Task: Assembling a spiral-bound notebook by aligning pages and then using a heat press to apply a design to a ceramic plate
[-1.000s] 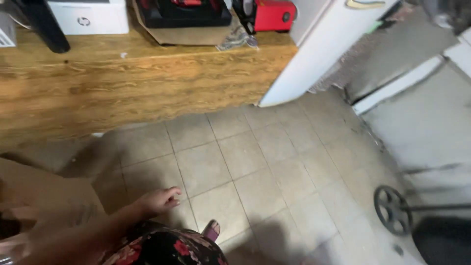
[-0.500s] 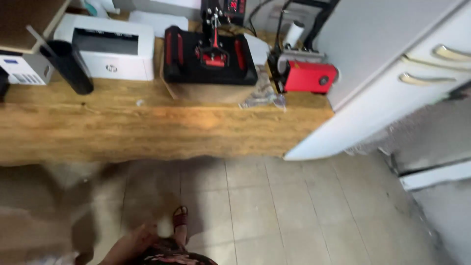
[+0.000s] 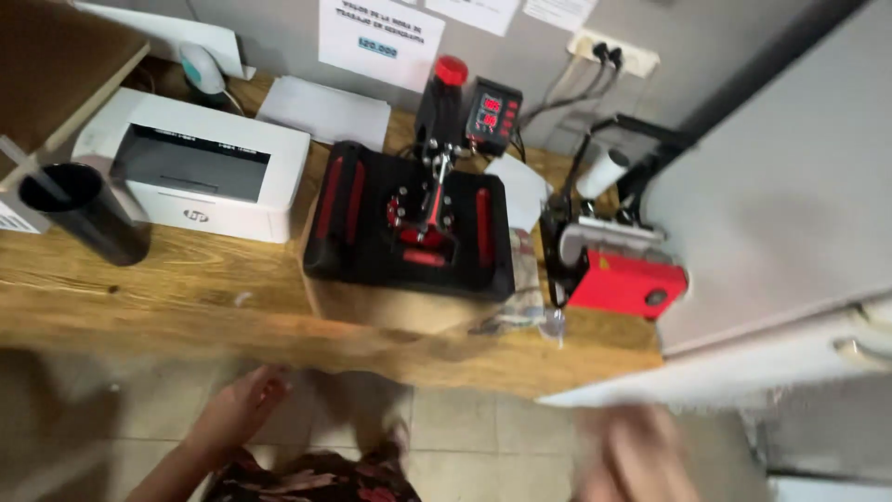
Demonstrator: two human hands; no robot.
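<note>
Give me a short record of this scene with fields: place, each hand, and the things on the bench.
Place: wooden bench against a grey wall, tiled floor below
Left hand: empty, fingers loosely open, in front of the bench edge, touching nothing
Right hand: blurred, low at the frame's bottom; grip cannot be told
Bench centre: black and red heat press
Bench left: white printer, black cup
Bench right: small red press
Far right: white fridge

A wooden bench point(image 3: 186, 307) spans nine to three o'clock; grey wall point(image 3: 279, 28) at twelve, tiled floor point(image 3: 465, 437) at six.
</note>
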